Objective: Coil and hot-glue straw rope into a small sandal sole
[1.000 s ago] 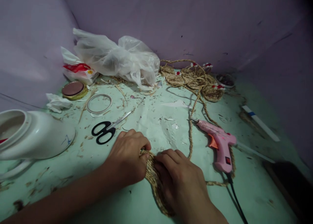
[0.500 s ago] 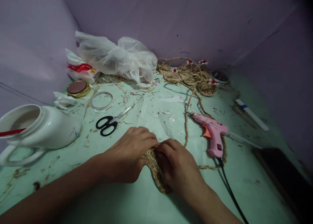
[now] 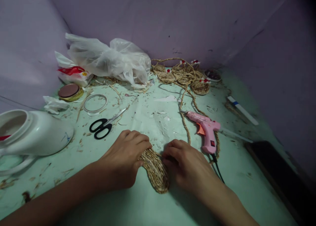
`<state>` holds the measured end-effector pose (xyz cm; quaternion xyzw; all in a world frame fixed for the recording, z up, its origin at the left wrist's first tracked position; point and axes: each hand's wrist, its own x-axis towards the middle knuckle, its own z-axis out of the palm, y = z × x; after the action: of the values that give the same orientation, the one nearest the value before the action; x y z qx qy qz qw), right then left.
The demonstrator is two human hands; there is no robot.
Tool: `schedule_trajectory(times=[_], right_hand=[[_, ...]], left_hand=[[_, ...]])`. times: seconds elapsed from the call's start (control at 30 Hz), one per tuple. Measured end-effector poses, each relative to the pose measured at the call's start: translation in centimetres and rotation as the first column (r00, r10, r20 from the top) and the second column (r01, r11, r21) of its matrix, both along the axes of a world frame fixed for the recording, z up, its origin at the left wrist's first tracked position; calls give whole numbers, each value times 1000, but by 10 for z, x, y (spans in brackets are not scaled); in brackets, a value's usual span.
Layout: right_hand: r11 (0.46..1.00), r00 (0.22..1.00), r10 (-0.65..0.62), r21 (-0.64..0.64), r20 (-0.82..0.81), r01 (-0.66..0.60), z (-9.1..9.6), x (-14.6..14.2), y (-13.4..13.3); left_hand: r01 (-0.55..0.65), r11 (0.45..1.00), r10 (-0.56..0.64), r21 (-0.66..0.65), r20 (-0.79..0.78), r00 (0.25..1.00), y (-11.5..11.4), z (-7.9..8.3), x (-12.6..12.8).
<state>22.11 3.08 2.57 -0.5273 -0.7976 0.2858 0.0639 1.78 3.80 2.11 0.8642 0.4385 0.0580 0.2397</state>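
A flat, sole-shaped piece of coiled straw rope [image 3: 156,171] lies on the table in front of me, its rounded end pointing toward me. My left hand [image 3: 128,157] grips its far end, fingers over the top and thumb at the near side. Beside the right edge of the piece, my right hand [image 3: 186,163] is closed with curled fingers; its fingertips are mostly hidden. A length of straw rope [image 3: 185,125] runs from the back of the table down behind this hand. To the right rests a pink glue gun [image 3: 208,130], its nozzle pointing left.
Black-handled scissors [image 3: 102,127], a tape ring [image 3: 95,103] and a white jug [image 3: 53,130] lie on the left. At the back are a plastic bag [image 3: 111,60] and straw coils with red beads [image 3: 182,74]. A dark slab [image 3: 274,173] and a white strip [image 3: 243,111] lie right.
My right hand has shifted off the piece to its right edge, uncovering more of the coiled rope. My left hand keeps its grip. The whole view has swung slightly right.
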Motion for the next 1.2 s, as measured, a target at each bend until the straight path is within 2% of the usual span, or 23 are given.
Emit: schedule_trajectory(times=[0.1, 0.17, 0.3, 0.37, 0.4, 0.43, 0.47, 0.5, 0.53, 0.6, 0.77, 0.83, 0.93, 1.0, 1.13, 1.2], right_hand=[[992, 1000, -21, 123, -17, 23, -6, -1, 2], [970, 995, -21, 241, -96, 43, -12, -1, 3], [921, 960, -17, 368, -280, 124, -11, 13, 5], [864, 953, -141, 436, -269, 252, -2, 34, 7], [825, 937, -265, 449, -228, 342, 3, 47, 8], [772, 887, -430, 441, -168, 457, 9, 61, 9], [737, 820, -571, 413, -42, 535, 14, 74, 11], [710, 747, -663, 365, 59, 602, 19, 85, 14], [707, 703, -697, 296, 141, 642, 22, 94, 16], [732, 694, -681, 169, 233, 660, 26, 105, 22], [849, 799, -478, -41, 366, 527, 17, 106, 32], [870, 835, -425, -96, 348, 483, 12, 106, 33], [867, 848, -445, -101, 287, 489, 7, 104, 34], [834, 825, -516, -84, 230, 545, 5, 101, 36], [729, 736, -672, -100, 83, 677, 2, 95, 42], [709, 716, -699, -138, -1, 692, 0, 95, 43]], left_hand=[[-11, 996, 7, 92, 48, 999, -5, -11, -4], [-24, 987, 7, 158, 108, 994, -9, -19, -8], [-125, 966, 90, 228, 156, 984, -16, -30, -14], [-172, 957, 147, 232, 123, 982, -18, -29, -14], [-192, 954, 172, 230, 103, 980, -18, -28, -14], [-205, 952, 190, 227, 89, 978, -18, -27, -15], [-215, 950, 200, 227, 89, 976, -18, -26, -15], [-226, 946, 208, 232, 100, 973, -17, -26, -15], [-239, 940, 215, 242, 120, 969, -16, -26, -16], [-279, 922, 246, 269, 152, 957, -15, -29, -17], [-341, 899, 319, 274, 123, 940, -12, -36, -15], [-361, 903, 342, 233, 120, 932, -12, -35, -13], [-395, 900, 384, 186, 94, 919, -12, -32, -10], [-421, 889, 417, 182, 62, 907, -12, -29, -9], [-455, 878, 463, 148, -20, 886, -11, -25, -7], [-462, 881, 468, 105, -39, 883, -10, -23, -5]])
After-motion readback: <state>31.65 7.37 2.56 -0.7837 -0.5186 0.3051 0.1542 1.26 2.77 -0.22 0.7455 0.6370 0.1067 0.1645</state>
